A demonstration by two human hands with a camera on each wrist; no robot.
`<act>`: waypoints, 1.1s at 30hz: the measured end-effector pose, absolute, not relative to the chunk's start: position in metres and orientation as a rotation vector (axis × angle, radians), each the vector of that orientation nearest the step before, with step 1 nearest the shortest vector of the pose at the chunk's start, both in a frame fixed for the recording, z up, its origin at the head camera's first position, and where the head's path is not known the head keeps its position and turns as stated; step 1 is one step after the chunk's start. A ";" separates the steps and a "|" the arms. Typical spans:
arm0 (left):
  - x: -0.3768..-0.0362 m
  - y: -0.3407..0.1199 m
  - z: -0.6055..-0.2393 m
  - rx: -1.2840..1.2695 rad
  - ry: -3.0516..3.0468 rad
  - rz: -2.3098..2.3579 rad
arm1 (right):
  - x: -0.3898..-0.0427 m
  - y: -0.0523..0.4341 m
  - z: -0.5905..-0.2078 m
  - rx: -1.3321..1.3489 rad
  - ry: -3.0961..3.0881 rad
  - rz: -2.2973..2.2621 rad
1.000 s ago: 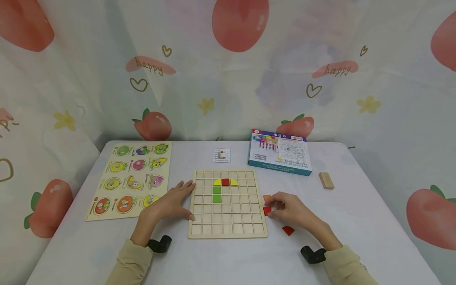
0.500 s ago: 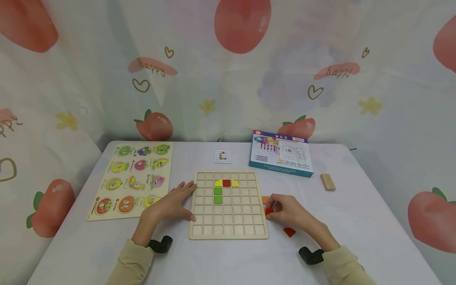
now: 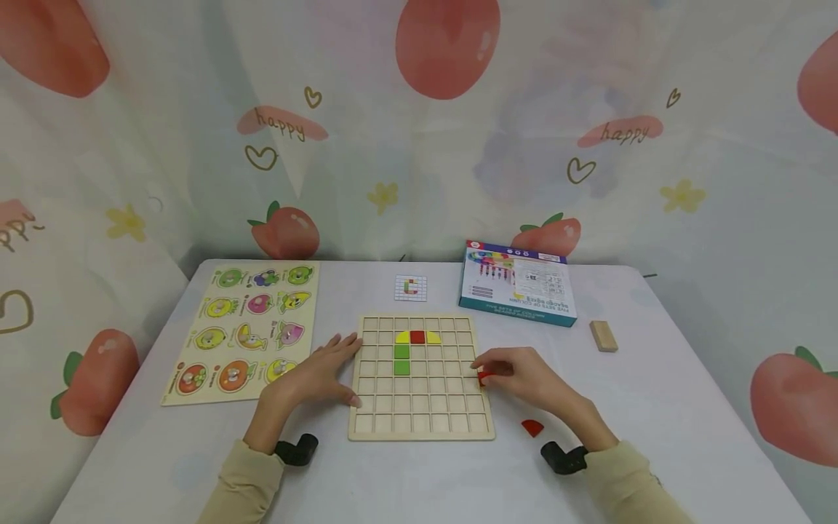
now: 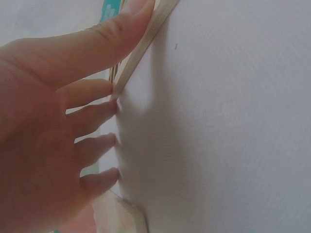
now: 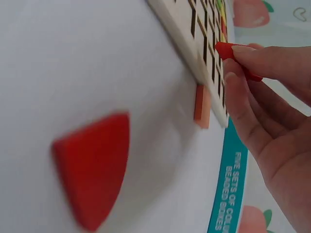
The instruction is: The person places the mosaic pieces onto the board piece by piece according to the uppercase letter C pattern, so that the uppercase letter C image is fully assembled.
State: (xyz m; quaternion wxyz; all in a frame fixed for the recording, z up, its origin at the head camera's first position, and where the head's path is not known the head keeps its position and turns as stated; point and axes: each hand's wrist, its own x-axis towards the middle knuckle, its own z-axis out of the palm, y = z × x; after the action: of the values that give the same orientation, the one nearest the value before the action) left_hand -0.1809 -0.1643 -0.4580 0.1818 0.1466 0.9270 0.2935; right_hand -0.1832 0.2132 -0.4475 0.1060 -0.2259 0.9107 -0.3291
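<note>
A wooden grid board [image 3: 419, 418] lies in the middle of the table, with yellow, red [image 3: 417, 337] and green [image 3: 401, 360] pieces set in its upper rows. My left hand [image 3: 324, 370] rests flat on the table, its straight fingers and thumb [image 4: 121, 24] against the board's left edge [image 4: 146, 36]. At the board's right edge my right hand [image 3: 504, 371] pinches a small red piece [image 3: 483, 377] [image 5: 233, 52] just above the cells. A red quarter-round piece [image 3: 532, 427] [image 5: 95, 167] lies on the table near that wrist. An orange piece [image 5: 201, 104] sits against the board's side.
A fruit peg puzzle [image 3: 245, 327] lies at the left. A small pattern card [image 3: 410, 287] and a teal box [image 3: 517, 282] sit behind the board. A wooden block [image 3: 603, 335] is at the right. A printed curtain hangs behind the table.
My right hand has moved left from the table beside the board to the board's right edge, carrying the red piece. The left hand has stayed put.
</note>
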 end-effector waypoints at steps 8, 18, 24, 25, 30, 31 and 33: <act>-0.181 -0.164 -0.458 0.408 2.601 0.836 | -0.189 0.182 -0.453 -0.700 2.638 -0.990; -0.182 -0.163 -0.460 0.391 2.604 0.837 | -0.191 0.149 -0.462 -0.724 2.523 -1.088; -0.182 -0.164 -0.459 0.400 2.607 0.833 | -0.192 0.132 -0.462 -0.721 2.496 -1.099; -0.182 -0.164 -0.459 0.397 2.606 0.836 | -0.192 0.129 -0.462 -0.717 2.489 -1.105; -0.182 -0.165 -0.457 0.399 2.607 0.833 | -0.193 0.118 -0.462 -0.762 2.463 -1.130; -0.182 -0.164 -0.457 0.399 2.607 0.834 | -0.194 0.116 -0.463 -0.782 2.460 -1.131; -0.183 -0.164 -0.457 0.404 2.605 0.835 | -0.195 0.113 -0.464 -0.817 2.458 -1.127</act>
State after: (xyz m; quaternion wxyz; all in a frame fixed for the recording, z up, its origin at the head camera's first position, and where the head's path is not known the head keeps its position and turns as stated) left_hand -0.1830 -0.1642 -0.4574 0.1869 0.1435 0.9255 0.2966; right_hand -0.1954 0.1132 -0.4637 0.1579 -0.2855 0.8593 -0.3939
